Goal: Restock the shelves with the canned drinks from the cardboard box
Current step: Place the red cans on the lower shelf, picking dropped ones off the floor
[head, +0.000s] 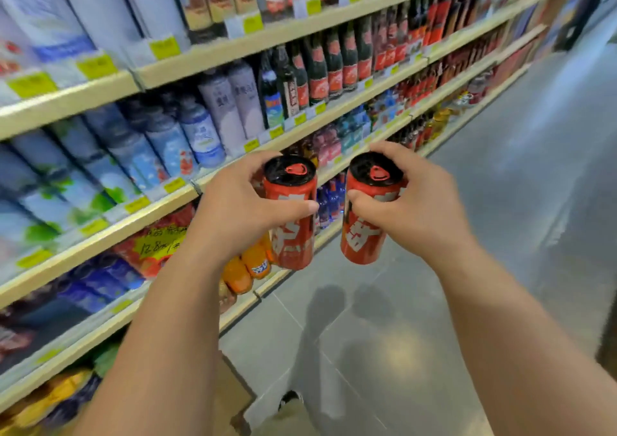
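While each hand grips one red can, left hand [240, 208] on the left can [292, 215], right hand [410, 208] on the right can [369, 211], both cans hang off the shelves [160, 201], unplaced; stocking remains

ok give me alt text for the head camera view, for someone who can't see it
A person holds two upright red drink cans in a shop aisle, one can in the left hand and one in the right hand, the cans apart. Stocked shelves of bottles and cans run along the left, with grey floor to the right.
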The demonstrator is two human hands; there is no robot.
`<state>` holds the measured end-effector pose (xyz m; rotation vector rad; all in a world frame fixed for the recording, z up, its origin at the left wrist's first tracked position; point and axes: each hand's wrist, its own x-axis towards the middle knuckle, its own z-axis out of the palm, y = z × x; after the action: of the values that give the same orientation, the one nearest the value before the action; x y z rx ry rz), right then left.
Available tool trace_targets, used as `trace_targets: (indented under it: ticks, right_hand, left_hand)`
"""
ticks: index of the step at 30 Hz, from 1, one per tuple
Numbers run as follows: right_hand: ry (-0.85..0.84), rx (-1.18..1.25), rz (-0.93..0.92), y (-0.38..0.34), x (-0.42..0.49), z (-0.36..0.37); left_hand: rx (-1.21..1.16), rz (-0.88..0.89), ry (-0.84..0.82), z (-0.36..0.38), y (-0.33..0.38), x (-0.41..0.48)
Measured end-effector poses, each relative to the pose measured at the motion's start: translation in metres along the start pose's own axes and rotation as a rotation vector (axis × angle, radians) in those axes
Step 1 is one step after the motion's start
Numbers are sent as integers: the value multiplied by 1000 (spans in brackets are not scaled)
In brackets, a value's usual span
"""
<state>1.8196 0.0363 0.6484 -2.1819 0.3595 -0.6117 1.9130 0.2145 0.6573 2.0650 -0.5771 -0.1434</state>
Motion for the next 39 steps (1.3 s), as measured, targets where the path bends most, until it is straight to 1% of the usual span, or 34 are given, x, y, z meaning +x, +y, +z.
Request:
trace_targets:
  ticks: [4, 8, 11, 14, 20, 25, 31, 39]
  right_hand:
    - [-118, 15, -137, -59, 1, 28]
    - [-210, 49, -227, -105, -10, 63]
    - [-300, 91, -256, -137, -24, 96]
    - [-352, 118, -275, -167, -43, 135]
    - [-408, 141, -302, -226, -87, 227]
    - [-442, 164, -301, -269, -123, 292]
    - [-513, 188, -299, -309, -155, 354]
    - [-643, 187, -369, -320, -166, 416]
  left_hand:
    - [39, -56, 149, -67, -1, -32]
    - [74, -113, 243, -126, -22, -71]
    - [101, -150, 309, -167, -44, -106]
    - [126, -198, 351, -206, -67, -142]
    - [119, -274, 418, -291, -124, -207]
    - [104, -291, 443, -355, -165, -251]
    - [129, -341, 492, -397, -206, -292]
    - [109, -422, 568, -408, -250, -311]
